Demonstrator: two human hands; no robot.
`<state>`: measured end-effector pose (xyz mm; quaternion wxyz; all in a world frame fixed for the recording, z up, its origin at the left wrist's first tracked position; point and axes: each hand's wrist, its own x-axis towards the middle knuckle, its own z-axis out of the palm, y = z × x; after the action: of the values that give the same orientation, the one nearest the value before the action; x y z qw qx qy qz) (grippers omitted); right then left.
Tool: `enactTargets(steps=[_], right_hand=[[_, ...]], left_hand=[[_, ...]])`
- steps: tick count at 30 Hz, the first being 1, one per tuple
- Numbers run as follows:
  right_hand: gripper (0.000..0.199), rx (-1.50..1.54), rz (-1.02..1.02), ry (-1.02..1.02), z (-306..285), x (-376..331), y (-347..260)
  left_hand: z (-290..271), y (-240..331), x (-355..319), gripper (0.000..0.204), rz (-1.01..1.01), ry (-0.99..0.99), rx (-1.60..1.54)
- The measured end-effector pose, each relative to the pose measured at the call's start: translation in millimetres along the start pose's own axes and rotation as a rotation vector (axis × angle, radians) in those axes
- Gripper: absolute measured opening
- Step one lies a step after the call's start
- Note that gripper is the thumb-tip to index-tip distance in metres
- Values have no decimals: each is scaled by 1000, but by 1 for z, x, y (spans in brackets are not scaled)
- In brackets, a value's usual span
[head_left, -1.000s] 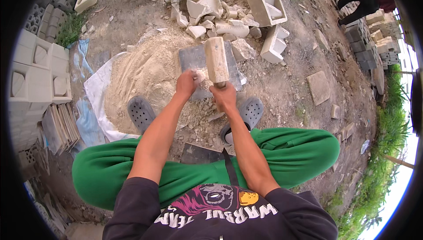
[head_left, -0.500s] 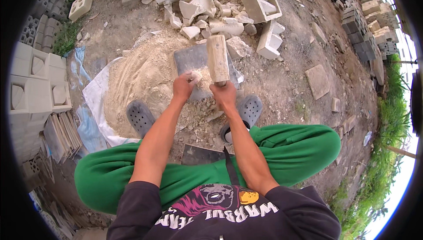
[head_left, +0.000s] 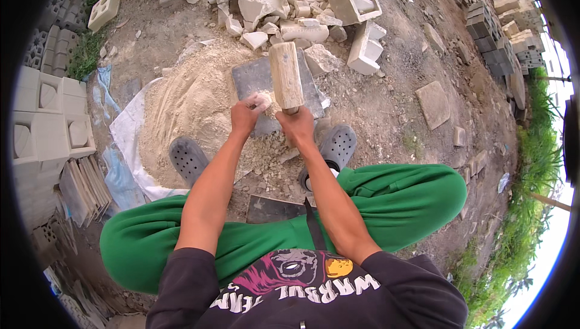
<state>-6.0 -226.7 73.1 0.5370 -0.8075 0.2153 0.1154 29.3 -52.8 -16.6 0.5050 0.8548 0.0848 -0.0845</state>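
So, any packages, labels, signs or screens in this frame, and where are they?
No packages, signs or screens.
Shirt print: on the person's dark top, bottom centre; a hooded-face graphic in pink and grey with a small orange patch, above a curved row of white letters.
Plastic sheet: white and pale blue, crumpled, unmarked, under the left edge of the sand pile.

A flat slab (head_left: 257, 78) lies on the ground in front of the person. A wooden mallet (head_left: 286, 75) is over the slab's right half. The right hand (head_left: 296, 126) holds it at the slab's near edge. The left hand (head_left: 246, 114) rests on the slab with a small lump (head_left: 261, 100). A pile of sand (head_left: 187, 99) lies left of the slab. Broken blocks (head_left: 284, 3) lie behind the slab. Two shoes (head_left: 187, 158) sit nearer the person than the slab. Stacked blocks (head_left: 45, 123) stand far left of the slab.
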Motion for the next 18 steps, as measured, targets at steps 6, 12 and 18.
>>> enactTargets(steps=[6,12,18], right_hand=[[34,-45,-234,160,15,4,9],[38,-163,78,38,15,0,48],[39,-14,-226,148,5,3,4]], left_hand=[[3,11,0,33,-12,-52,25],[5,5,6,30,-18,-33,68],[0,7,2,30,39,-23,133]])
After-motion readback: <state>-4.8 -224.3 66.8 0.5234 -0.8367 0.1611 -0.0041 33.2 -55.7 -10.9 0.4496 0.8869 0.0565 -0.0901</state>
